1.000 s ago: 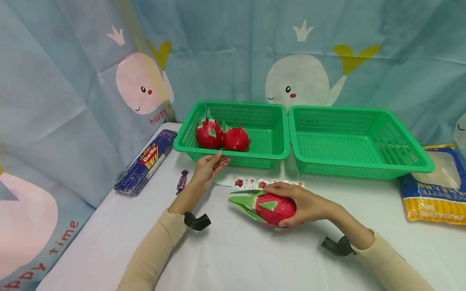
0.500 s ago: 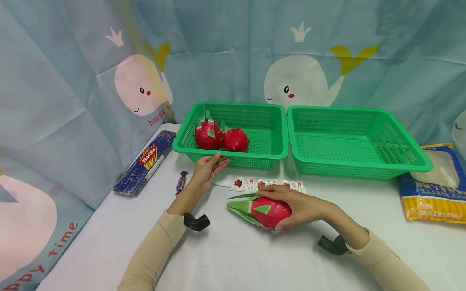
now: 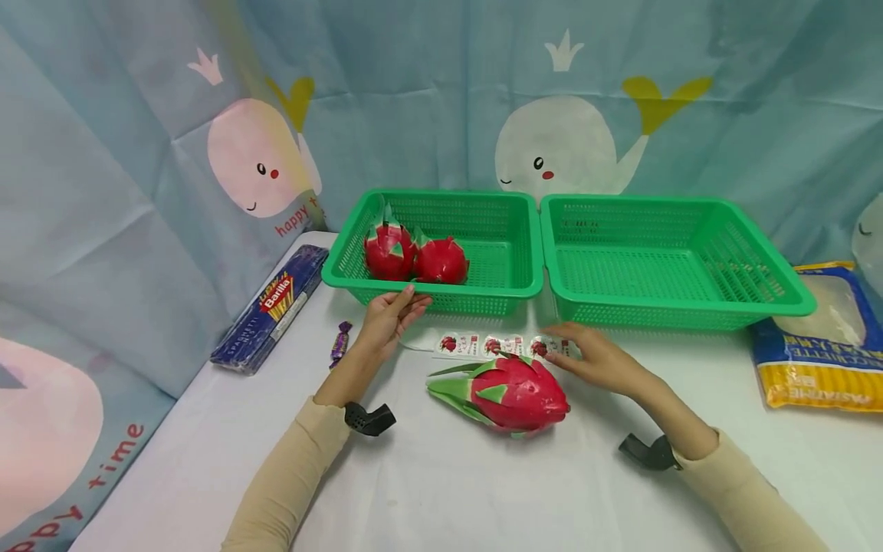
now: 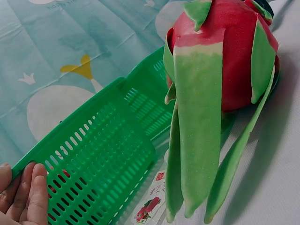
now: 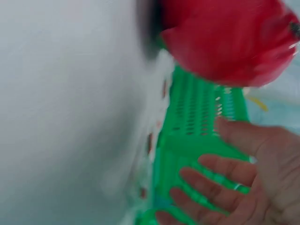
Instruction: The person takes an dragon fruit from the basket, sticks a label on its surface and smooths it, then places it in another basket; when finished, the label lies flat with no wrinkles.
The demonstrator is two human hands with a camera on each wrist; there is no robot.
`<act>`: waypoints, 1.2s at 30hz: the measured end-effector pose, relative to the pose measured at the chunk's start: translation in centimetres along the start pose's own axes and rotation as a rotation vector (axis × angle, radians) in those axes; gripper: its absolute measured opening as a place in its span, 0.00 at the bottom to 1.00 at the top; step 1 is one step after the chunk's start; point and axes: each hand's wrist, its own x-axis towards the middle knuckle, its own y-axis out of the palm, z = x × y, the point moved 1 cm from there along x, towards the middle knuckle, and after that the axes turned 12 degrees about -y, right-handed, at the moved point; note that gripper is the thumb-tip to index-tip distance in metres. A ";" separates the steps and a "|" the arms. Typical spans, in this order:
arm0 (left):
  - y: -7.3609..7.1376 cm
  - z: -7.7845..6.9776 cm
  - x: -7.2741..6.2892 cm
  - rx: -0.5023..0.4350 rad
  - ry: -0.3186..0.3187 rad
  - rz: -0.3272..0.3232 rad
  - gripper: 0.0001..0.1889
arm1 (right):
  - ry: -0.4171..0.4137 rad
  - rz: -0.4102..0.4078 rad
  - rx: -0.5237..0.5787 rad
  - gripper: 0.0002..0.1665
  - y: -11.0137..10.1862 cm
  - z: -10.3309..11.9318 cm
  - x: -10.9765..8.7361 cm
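Observation:
A large dragon fruit (image 3: 520,395) lies on its side on the white table, green leaf tips pointing left. My right hand (image 3: 596,359) is just behind and right of it, apart from the fruit, its fingers spread over the right end of a strip of stickers (image 3: 461,345). In the right wrist view the palm (image 5: 276,173) holds nothing. My left hand (image 3: 392,318) pinches the front rim of the left green basket (image 3: 497,291), thumb on top. Inside that basket sit two smaller dragon fruits, one upright (image 3: 389,254) and one beside it (image 3: 441,262).
Another green basket (image 3: 676,313) stands against the first one's right side. A blue spaghetti pack (image 3: 272,307) and a purple wrapped candy (image 3: 340,344) lie at the left. A blue and yellow pasta bag (image 3: 817,368) is at the far right. Behind hangs a whale-print curtain (image 3: 428,138).
My right hand has let go of the large dragon fruit and moved back and right, toward the stickers. The fruit stays on the table. My left hand keeps its place on the basket rim.

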 end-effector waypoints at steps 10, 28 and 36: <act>0.2 0.0 0.4 -0.014 -0.004 0.009 0.08 | 0.218 -0.017 -0.027 0.29 0.1 -3.1 -0.7; 0.8 0.6 -0.5 0.567 0.024 0.039 0.24 | 0.274 -0.085 0.065 0.16 0.2 -3.2 -0.9; 2.7 -0.2 -2.4 1.032 0.345 -0.025 0.14 | 0.207 -0.188 0.061 0.05 -0.8 -1.4 -1.2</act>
